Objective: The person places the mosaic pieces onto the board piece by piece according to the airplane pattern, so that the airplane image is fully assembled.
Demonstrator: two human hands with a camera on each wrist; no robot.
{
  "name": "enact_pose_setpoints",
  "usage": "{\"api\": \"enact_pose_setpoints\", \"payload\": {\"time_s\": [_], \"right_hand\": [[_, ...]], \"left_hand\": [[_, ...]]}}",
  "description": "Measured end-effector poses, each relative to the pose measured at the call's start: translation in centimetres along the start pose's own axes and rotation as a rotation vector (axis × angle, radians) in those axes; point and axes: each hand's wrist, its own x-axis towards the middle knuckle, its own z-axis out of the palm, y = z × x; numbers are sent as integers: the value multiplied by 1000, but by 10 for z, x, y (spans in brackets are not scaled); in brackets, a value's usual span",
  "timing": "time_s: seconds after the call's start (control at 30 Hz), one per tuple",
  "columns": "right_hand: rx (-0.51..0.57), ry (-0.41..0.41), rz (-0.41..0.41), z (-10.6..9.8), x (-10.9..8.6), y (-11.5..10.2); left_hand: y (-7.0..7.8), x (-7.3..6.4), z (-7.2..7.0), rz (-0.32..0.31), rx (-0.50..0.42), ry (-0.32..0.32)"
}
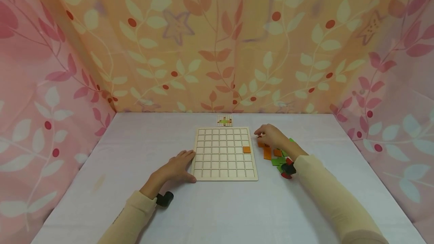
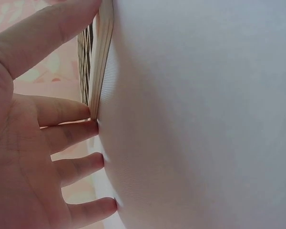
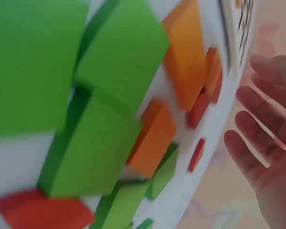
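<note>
While your spread left hand (image 1: 179,165) touches the grid board (image 1: 221,156) at eight o'clock, your right hand (image 1: 272,137), fingers relaxed and apparently empty, hangs at two, by the loose tiles (image 1: 276,162); one orange tile (image 1: 246,149) sits on the board towards three o'clock, the rest seemingly unplaced

The left forearm (image 1: 130,219), sleeved in beige, is slanting in from the person's left, its bare wrist (image 1: 151,186) leading to the left hand (image 1: 176,166), whose back is facing upward. That hand's fingers (image 2: 71,132) are stretching nearly straight and fanning apart, the thumb (image 2: 50,36) standing well away from them. The right forearm (image 1: 333,195) is angling inward, and the right hand (image 1: 270,134) is reaching farther forward than the left, its fingers (image 3: 257,136) bending loosely.
</note>
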Motion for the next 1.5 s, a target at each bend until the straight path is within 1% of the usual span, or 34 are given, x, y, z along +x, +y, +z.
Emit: {"api": "enact_pose_setpoints", "payload": {"time_s": [0.13,0.27,0.47,0.63,0.83,1.03,1.23,1.5], "right_hand": [[-12,14,21,-3,3,15],[-6,30,73,-7,5,26],[12,54,180,-10,7,34],[26,90,261,-10,7,40],[2,128,315,-9,6,44],[-11,130,349,-8,8,46],[-10,127,383,-5,11,40],[-51,118,363,-5,13,33]], "left_hand": [[0,0,1,3,1,-1],[-1,0,1,10,6,-1],[-2,0,2,3,12,3],[-1,0,1,1,1,0],[0,-1,0,5,-1,-2],[-1,-1,0,11,6,2],[-3,0,0,13,16,-7],[-4,2,2,16,18,-5]]}}
